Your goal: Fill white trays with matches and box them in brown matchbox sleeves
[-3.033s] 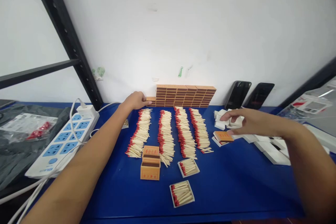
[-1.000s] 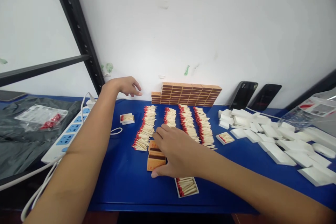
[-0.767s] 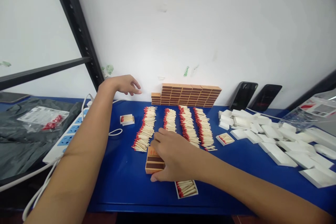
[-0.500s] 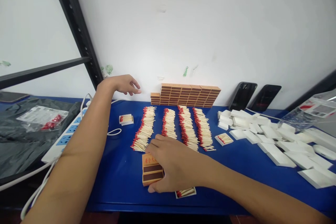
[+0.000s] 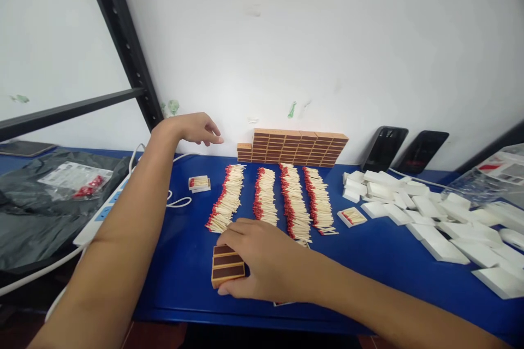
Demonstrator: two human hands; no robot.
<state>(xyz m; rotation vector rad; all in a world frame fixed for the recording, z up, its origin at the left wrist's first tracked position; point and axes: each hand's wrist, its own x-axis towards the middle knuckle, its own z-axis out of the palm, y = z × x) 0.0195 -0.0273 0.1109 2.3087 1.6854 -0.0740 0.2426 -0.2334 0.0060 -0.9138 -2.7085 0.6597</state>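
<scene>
My right hand (image 5: 268,262) is clamped around a group of orange matchboxes (image 5: 228,271), brown striking sides up, close to the front edge of the blue table (image 5: 180,292); I cannot tell whether they touch its top. My left hand (image 5: 200,127), well apart from it, hangs with fingers loosely bent near the back edge, beside the long stack (image 5: 298,148). Four rows of matches (image 5: 295,202) lie mid-table, and white box pieces (image 5: 436,242) crowd towards the right edge.

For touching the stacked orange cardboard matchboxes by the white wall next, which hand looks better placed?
Likely the left hand: it hovers near the stacked matchboxes with nothing visible in it, while the right hand, farther away, grips other orange matchboxes.
</scene>
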